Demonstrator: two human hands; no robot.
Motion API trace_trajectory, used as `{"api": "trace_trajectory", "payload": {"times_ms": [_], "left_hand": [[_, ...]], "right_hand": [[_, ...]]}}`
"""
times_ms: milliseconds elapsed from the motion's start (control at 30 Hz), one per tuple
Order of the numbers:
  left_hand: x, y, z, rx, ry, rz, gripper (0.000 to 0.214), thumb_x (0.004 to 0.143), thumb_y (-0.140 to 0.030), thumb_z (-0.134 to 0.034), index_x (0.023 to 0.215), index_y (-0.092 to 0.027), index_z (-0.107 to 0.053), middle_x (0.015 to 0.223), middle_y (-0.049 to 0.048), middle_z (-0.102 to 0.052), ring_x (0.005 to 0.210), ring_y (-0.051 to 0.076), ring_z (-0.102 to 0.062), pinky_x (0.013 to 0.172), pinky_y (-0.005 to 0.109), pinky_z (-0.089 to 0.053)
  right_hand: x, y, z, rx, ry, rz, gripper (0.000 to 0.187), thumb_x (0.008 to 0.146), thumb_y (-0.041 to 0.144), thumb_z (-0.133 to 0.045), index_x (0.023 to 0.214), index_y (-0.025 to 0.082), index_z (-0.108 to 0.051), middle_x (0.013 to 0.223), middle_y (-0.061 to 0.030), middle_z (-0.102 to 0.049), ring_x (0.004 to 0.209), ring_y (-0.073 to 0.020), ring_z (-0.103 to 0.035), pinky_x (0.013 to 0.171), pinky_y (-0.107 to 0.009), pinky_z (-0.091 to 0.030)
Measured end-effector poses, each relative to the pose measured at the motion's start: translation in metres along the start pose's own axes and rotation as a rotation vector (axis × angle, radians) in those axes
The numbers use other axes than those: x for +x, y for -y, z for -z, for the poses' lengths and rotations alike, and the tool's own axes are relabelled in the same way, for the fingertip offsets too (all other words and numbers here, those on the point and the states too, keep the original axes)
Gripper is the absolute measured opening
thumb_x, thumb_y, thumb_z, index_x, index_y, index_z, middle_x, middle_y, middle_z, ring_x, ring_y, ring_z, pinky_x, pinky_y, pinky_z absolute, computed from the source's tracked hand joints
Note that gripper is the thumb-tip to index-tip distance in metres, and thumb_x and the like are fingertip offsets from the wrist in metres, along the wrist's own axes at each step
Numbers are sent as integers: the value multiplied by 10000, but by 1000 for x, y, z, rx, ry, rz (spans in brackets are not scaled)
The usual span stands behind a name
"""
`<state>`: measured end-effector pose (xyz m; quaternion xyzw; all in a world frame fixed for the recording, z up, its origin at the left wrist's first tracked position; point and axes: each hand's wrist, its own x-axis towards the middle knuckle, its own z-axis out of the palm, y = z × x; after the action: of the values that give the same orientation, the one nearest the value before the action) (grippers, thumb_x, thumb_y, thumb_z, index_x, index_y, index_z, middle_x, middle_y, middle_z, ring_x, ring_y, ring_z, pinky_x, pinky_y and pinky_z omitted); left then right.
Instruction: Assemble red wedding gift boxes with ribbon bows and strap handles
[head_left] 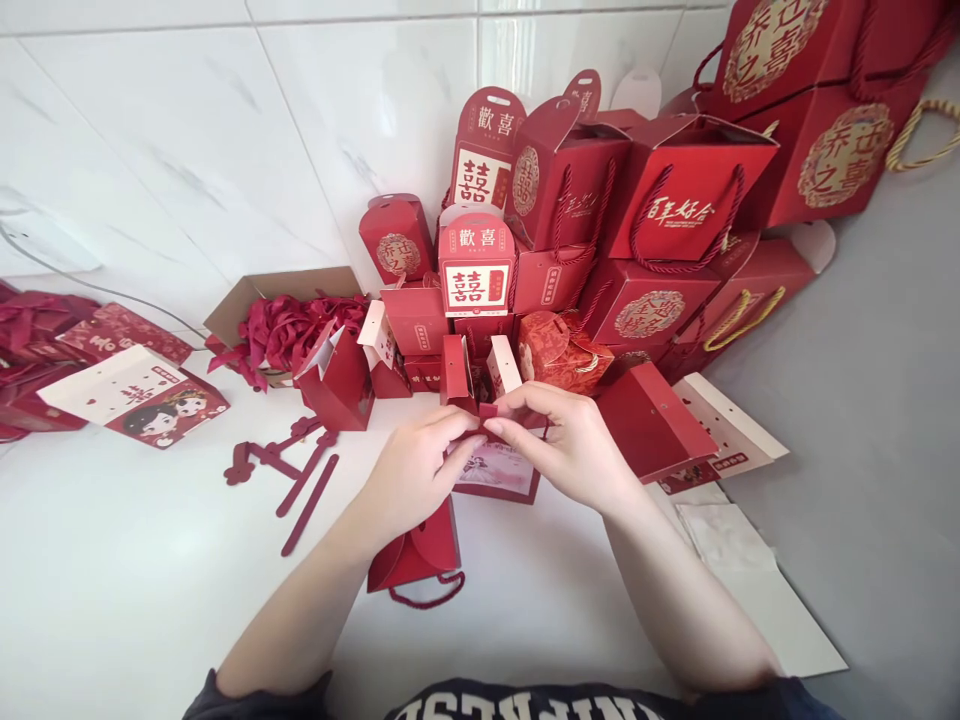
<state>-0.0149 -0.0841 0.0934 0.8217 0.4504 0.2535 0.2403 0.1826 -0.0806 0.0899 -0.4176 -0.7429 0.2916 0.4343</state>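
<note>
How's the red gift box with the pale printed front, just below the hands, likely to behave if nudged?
The red gift box is probably fairly stiff, since its front looks flat and straight-edged. It's likely light for its size, as it looks like paperboard, though any contents are hidden. Its straight lower edge suggests sliding rather than rolling.

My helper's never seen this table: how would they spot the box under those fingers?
From the tiled wall, drop to the pile of red boxes. In front of that, a box shows between the left hand and right hand. Unlike its neighbours, it has a pale pink picture panel.
</note>
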Motion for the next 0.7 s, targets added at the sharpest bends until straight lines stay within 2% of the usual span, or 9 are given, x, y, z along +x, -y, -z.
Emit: {"api": "trace_trajectory", "payload": {"times_ms": [133, 233, 433, 700], "left_hand": [[-1, 0, 2, 10, -69, 29, 215, 985, -257, -452, 944, -180, -649, 865, 36, -645, 772, 168, -588, 693, 281, -445], [0, 0, 3, 9, -82, 61, 228, 979, -279, -468, 894, -169, -649, 828, 32, -639, 740, 163, -578, 675, 281, -440], [-1, -4, 4, -20, -66, 89, 212, 975, -264, -479, 904, -179, -660, 872, 21, -659, 799, 163, -597, 724, 284, -446], [0, -6, 2, -46, -69, 79, 173, 964, -232, -496, 903, -190, -652, 877, 4, -668, 809, 151, -605, 733, 266, -450]], "right_hand": [[-2, 1, 3, -22, 97, 36, 77, 891, 211, -629, 968, 207, -625, 975, -22, -689, 889, -166, -649, 807, -281, -512], [-3, 0, 2, -43, 99, 61, 135, 882, 153, -602, 1006, 205, -608, 1021, -26, -680, 935, -165, -645, 843, -282, -512], [-4, -2, -5, -62, 76, 69, 172, 881, 159, -598, 1047, 204, -593, 1033, -36, -674, 951, -173, -652, 856, -294, -527], [-4, -2, -3, -75, 96, 57, 180, 895, 179, -591, 1072, 213, -587, 1050, -35, -680, 959, -176, -658, 851, -303, -537]]}}
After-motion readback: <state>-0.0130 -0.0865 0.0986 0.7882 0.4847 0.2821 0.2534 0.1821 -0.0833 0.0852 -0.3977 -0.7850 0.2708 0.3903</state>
